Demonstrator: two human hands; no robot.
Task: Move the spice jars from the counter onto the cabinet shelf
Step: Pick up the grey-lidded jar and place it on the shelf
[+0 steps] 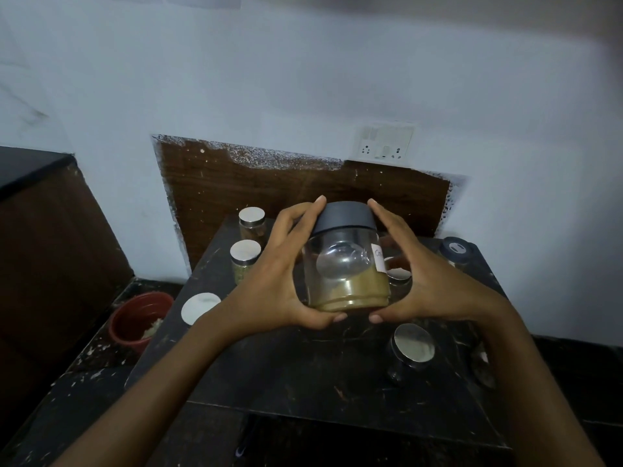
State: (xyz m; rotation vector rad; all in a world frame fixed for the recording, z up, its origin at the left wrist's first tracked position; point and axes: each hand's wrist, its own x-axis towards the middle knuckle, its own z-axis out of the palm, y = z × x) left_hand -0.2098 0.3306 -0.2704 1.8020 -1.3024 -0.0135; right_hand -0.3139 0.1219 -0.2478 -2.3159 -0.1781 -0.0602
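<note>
I have both hands on one large clear spice jar (pixel 345 264), held in the air above the dark stone counter (pixel 303 372), so I judge this to be the carry step: the jar is lifted and has yet to go to the shelf. My left hand (pixel 269 274) wraps the jar's left side, fingers curled up to the black lid (pixel 345 215) and thumb tucked under the base; my right hand (pixel 424 281) mirrors it on the right, fingertips by the lid's edge and thumb meeting the left thumb beneath. Both hands are cupped and pressed against the glass, not spread. The jar's long axis runs from base to lid, close to upright with the lid leaning a little away from me toward the wall; a white label (pixel 379 259) faces right, partly turned out of sight. A tan ground spice fills the bottom part, and a metal spoon (pixel 333 264) sits inside. I cannot see any cabinet shelf here, so the next move calls for me to turn toward it, keeping the jar level so the powder and spoon do not shift. Several smaller jars with silver lids remain on the counter: two at the back left (pixel 251 224) (pixel 245 259), one near right (pixel 413 347), one just behind the held jar (pixel 397 276), so the task looks well short of done.
</note>
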